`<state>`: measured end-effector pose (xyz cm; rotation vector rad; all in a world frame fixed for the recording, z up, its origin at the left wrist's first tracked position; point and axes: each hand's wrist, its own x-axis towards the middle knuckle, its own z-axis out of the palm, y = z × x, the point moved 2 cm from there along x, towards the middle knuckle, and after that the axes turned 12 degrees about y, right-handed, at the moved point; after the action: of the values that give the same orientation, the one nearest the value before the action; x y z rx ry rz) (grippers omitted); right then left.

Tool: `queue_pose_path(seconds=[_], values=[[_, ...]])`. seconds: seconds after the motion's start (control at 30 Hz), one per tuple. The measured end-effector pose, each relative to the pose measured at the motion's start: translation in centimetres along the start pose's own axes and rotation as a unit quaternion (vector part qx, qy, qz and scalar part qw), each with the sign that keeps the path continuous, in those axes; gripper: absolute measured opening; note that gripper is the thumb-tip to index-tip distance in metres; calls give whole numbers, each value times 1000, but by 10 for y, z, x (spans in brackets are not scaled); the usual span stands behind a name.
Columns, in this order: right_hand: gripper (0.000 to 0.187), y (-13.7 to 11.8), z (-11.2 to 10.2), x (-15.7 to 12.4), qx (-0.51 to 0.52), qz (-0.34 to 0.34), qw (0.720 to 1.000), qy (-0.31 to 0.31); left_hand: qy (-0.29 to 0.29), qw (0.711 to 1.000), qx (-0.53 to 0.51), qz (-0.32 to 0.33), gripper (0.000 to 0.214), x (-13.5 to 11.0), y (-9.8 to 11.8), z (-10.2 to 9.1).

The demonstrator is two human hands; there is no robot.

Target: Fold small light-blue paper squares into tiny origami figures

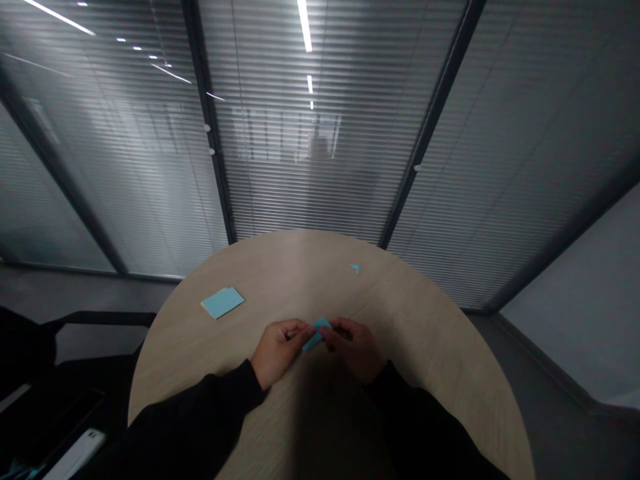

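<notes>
Between my two hands is a small piece of blue paper (pixel 313 341), held just above the round wooden table (pixel 280 267). My left hand (pixel 281 348) pinches its left side between thumb and fingers. On the other side, the thumb and fingers of my right hand (pixel 356 347) close on the paper too. My fingers cover its middle, so I cannot tell how it is folded. A stack of blue paper sheets (pixel 223 303) lies to the left on the table. Farther back on the right sits a tiny folded blue paper shape (pixel 355 268).
Left of the table stands a black chair (pixel 100 319) with an armrest. A white phone-like object (pixel 77 455) lies at the lower left, beside the table. Glass panels with blinds (pixel 310 193) rise behind the table's far edge, and a pale wall (pixel 585 313) is at right.
</notes>
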<state>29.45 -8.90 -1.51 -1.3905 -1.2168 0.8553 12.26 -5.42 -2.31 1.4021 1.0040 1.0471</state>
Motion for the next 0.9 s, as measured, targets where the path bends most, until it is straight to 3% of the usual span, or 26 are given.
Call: queue_pose_path(seconds=[0.13,0.33,0.9], values=[[29,-3,0,-1,-13,-19,1000,5,-8,1000,8,7,40,0,0,-1],[28,-8,1,-3,-13,-32,999,3,26,999,9,16,35,0,3,-1],[28,-12,1,-4,0,-28,999,21,-9,1000,-13,-5,35,-2,3,2]])
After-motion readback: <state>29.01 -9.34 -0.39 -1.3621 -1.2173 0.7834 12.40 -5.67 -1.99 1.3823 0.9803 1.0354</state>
